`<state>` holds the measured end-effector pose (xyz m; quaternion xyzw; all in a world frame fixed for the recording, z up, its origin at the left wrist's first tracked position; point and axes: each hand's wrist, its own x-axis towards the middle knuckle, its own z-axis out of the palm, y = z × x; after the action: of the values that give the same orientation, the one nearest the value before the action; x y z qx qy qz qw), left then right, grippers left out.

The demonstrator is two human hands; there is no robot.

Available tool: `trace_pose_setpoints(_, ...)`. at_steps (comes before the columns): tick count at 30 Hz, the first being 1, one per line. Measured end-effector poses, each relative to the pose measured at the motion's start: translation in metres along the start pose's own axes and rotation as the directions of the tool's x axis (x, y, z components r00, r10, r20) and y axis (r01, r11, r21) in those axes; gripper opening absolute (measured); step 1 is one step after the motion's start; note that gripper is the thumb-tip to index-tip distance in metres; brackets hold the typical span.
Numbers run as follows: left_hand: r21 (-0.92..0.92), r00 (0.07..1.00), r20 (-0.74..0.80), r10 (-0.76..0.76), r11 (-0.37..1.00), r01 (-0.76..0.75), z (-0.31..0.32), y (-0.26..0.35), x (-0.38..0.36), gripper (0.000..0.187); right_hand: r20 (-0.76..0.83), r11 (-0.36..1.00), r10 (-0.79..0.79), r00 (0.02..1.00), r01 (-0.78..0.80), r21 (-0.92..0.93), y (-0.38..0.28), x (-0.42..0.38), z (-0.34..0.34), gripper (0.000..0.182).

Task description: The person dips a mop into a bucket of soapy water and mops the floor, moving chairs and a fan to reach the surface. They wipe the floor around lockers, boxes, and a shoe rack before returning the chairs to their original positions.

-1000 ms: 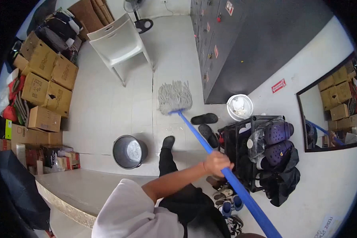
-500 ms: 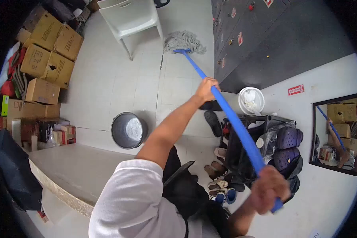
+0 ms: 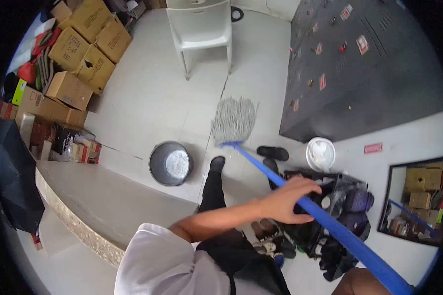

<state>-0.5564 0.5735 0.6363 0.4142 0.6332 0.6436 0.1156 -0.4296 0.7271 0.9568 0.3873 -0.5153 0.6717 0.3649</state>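
A string mop with a blue handle (image 3: 337,228) slants from the lower right to its grey strands (image 3: 235,120), spread flat on the tiled floor. My left hand (image 3: 293,199) is on the middle of the handle, with thumb and fingers curved loosely round it. At the bottom edge, only part of my right arm or hand (image 3: 362,284) shows beside the handle's near end; its fingers are hidden. My black-clad leg and dark shoe (image 3: 217,163) are just below the mop head.
A dark bucket (image 3: 170,163) stands left of my foot. A white chair (image 3: 202,32) is ahead, with grey lockers (image 3: 364,73) to the right. Near the shoe rack (image 3: 347,179) are a white pail (image 3: 321,154) and several shoes. Cardboard boxes (image 3: 93,69) line the left.
The mop head has come nearer to me, and its strands now trail away from me. Both hands have moved down and right; my left hand's hold looks looser. The view has shifted.
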Motion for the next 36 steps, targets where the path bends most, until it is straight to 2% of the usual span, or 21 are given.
trace_pose_setpoints(2,0.14,0.989,-0.108,0.103,0.986,-0.088,-0.079,-0.028,0.033,0.047,0.174,0.966,0.259,0.95,-0.256,-0.039,0.045,0.002,-0.011,0.022)
trace_pose_setpoints(3,0.243,0.969,-0.236,0.068,0.97,-0.009,-0.126,-0.069,0.048,0.047,0.33,0.93,0.36,0.872,-0.365,-0.051,0.061,0.002,-0.027,0.026)
trace_pose_setpoints(4,0.377,0.939,-0.343,0.011,0.917,0.127,-0.186,-0.101,0.074,0.043,0.268,0.907,0.419,0.867,-0.411,-0.09,0.083,-0.008,-0.033,0.026)
trace_pose_setpoints(5,0.455,0.889,-0.454,0.067,0.875,0.166,-0.248,-0.129,0.101,0.041,0.22,0.875,0.485,0.847,-0.47,-0.12,0.109,-0.018,-0.04,0.027)
trace_pose_setpoints(6,0.608,0.855,-0.493,0.164,0.767,0.203,-0.313,-0.163,0.129,0.041,0.169,0.836,0.547,0.82,-0.528,-0.146,0.14,-0.029,-0.046,0.027)
trace_pose_setpoints(7,0.783,0.845,-0.476,0.242,0.554,0.283,-0.377,-0.204,0.152,0.051,0.175,0.84,0.541,0.822,-0.522,-0.148,0.175,-0.04,-0.052,0.027)
trace_pose_setpoints(8,0.814,0.869,-0.478,0.129,0.436,0.383,-0.433,-0.222,0.175,0.066,0.144,0.815,0.579,0.802,-0.566,-0.123,0.211,-0.052,-0.056,0.025)
trace_pose_setpoints(9,0.838,0.851,-0.521,0.064,0.23,0.496,-0.48,-0.245,0.201,0.078,0.112,0.785,0.62,0.777,-0.613,-0.093,0.248,-0.064,-0.061,0.023)
trace_pose_setpoints(10,0.853,0.853,-0.52,0.045,0.079,0.516,-0.523,-0.268,0.223,0.082,0.075,0.748,0.664,0.744,-0.661,-0.063,0.279,-0.077,-0.063,0.021)
trace_pose_setpoints(12,0.858,0.866,-0.501,0.011,-0.126,0.498,-0.583,-0.304,0.258,0.084,-0.224,0.78,0.599,0.769,-0.623,-0.055,0.326,-0.107,-0.061,0.018)
trace_pose_setpoints(14,0.857,0.886,-0.463,0.018,-0.247,0.452,-0.629,-0.347,0.283,0.086,-0.256,0.82,0.508,0.823,-0.553,-0.149,0.355,-0.099,-0.06,0.017)
trace_pose_setpoints(16,0.858,0.824,-0.506,-0.256,-0.25,0.449,-0.645,-0.368,0.307,0.078,-0.19,0.746,0.61,0.769,-0.639,-0.187,0.37,-0.089,-0.059,0.015)
trace_pose_setpoints(17,0.863,0.821,-0.499,-0.277,-0.243,0.442,-0.651,-0.374,0.315,0.078,-0.286,0.781,0.562,0.777,-0.612,-0.128,0.382,-0.088,-0.053,0.015)
trace_pose_setpoints(19,0.842,0.755,-0.531,-0.386,-0.133,0.523,-0.658,-0.379,0.331,0.07,-0.267,0.779,0.564,0.782,-0.611,-0.142,0.401,-0.082,-0.054,0.015)
trace_pose_setpoints(21,0.816,0.727,-0.572,-0.38,-0.17,0.553,-0.648,-0.371,0.335,0.064,-0.246,0.812,0.525,0.815,-0.566,-0.139,0.41,-0.084,-0.054,0.015)
trace_pose_setpoints(24,0.767,0.683,-0.636,-0.36,-0.199,0.609,-0.638,-0.366,0.331,0.057,-0.232,0.769,0.569,0.789,-0.61,-0.191,0.408,-0.09,-0.055,0.016)
trace_pose_setpoints(25,0.801,0.733,-0.596,-0.328,-0.179,0.572,-0.645,-0.373,0.327,0.062,-0.276,0.713,0.624,0.731,-0.677,-0.181,0.399,-0.092,-0.053,0.021)
trace_pose_setpoints(26,0.832,0.78,-0.554,-0.289,-0.161,0.531,-0.647,-0.377,0.325,0.068,-0.277,0.718,0.619,0.735,-0.672,-0.182,0.398,-0.092,-0.051,0.021)
trace_pose_setpoints(29,0.834,0.77,-0.549,-0.323,-0.151,0.531,-0.626,-0.367,0.312,0.068,-0.327,0.639,0.636,0.7,-0.714,-0.287,0.389,-0.105,-0.049,0.026)
trace_pose_setpoints(32,0.849,0.789,-0.516,-0.333,-0.077,0.522,-0.59,-0.346,0.29,0.062,-0.389,0.676,0.581,0.715,-0.69,-0.257,0.388,-0.112,-0.037,0.023)
trace_pose_setpoints(36,0.865,0.783,-0.47,-0.408,-0.038,0.5,-0.528,-0.316,0.258,0.057,-0.324,0.663,0.645,0.692,-0.718,-0.214,0.325,-0.129,-0.037,0.017)
